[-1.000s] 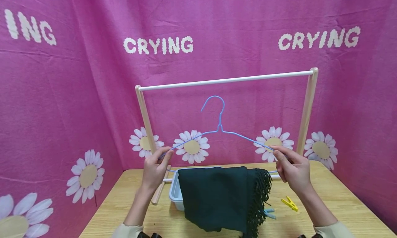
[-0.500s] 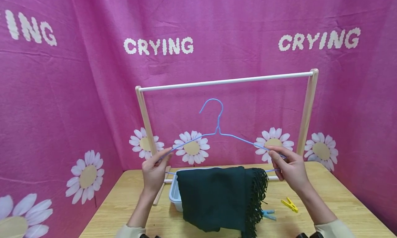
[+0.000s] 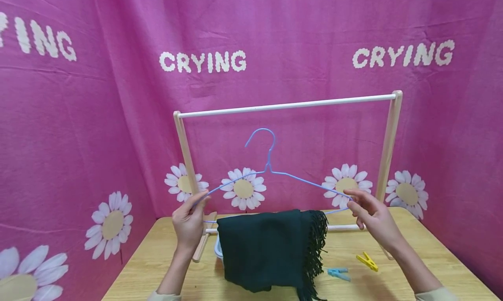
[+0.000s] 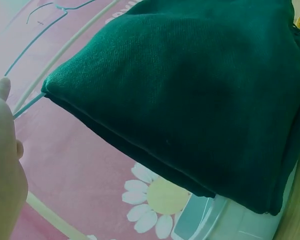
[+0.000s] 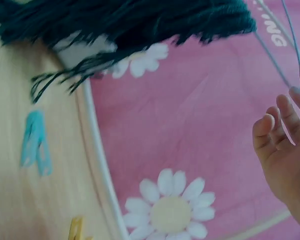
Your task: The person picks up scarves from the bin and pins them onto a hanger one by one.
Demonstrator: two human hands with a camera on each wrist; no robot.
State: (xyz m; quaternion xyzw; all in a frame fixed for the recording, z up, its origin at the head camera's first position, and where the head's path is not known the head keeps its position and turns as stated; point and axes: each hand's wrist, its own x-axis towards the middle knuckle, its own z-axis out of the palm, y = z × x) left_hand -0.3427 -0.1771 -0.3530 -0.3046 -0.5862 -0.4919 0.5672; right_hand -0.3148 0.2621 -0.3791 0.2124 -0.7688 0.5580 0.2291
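A blue wire clothes hanger [image 3: 268, 168] is held up in front of me, its hook pointing upward. Over its lower bar hangs a folded dark green scarf [image 3: 263, 248], with fringe along the right side. My left hand [image 3: 189, 222] grips the hanger's left end, thumb against the wire. At the opposite corner, the thumb and index finger of my right hand [image 3: 373, 216] pinch the wire lightly; the other fingers are loosely bent in the right wrist view. The scarf also fills most of the left wrist view.
Behind the hanger stands a rack with a white top rail [image 3: 287, 105] and wooden posts. A light plastic basket [image 3: 218, 248] is mostly hidden behind the scarf. A blue clothespin [image 3: 339, 273] and a yellow clothespin [image 3: 367, 261] lie on the wooden table [image 3: 424, 266].
Hanger and scarf have shifted left and slightly down with my left hand. My right hand has slid out to the hanger's corner, its grip looser. The blue clothespin is now fully visible.
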